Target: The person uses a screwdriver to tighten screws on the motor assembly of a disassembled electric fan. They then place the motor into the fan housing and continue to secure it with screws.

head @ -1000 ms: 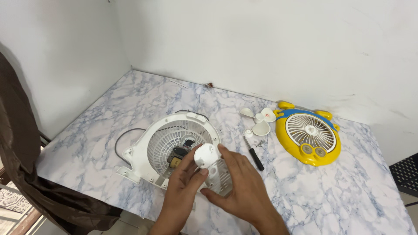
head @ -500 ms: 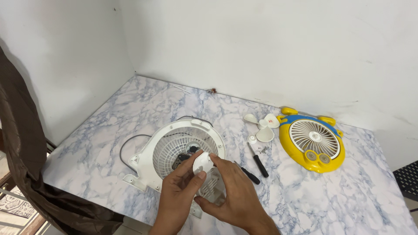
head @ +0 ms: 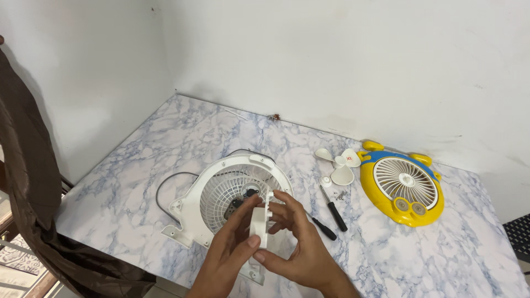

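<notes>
Nearest to us, just in front of the white fan housing (head: 234, 201), our left hand (head: 229, 256) and right hand (head: 292, 248) together grasp a small white round part (head: 259, 226), fingers pinched on its rim from both sides. Half a second ago it showed us its flat round face; now it is turned edge-on, so we judge it is being rotated for inspection or fitting. Behind the housing's grille sits a dark motor piece (head: 245, 197), and a thin cable (head: 165, 190) loops out to its left. Right of the housing lie two black screwdrivers (head: 334, 208) on the marbled counter (head: 138, 182). Farther right rest a white propeller (head: 341, 161) and a yellow and blue fan (head: 403, 185).
</notes>
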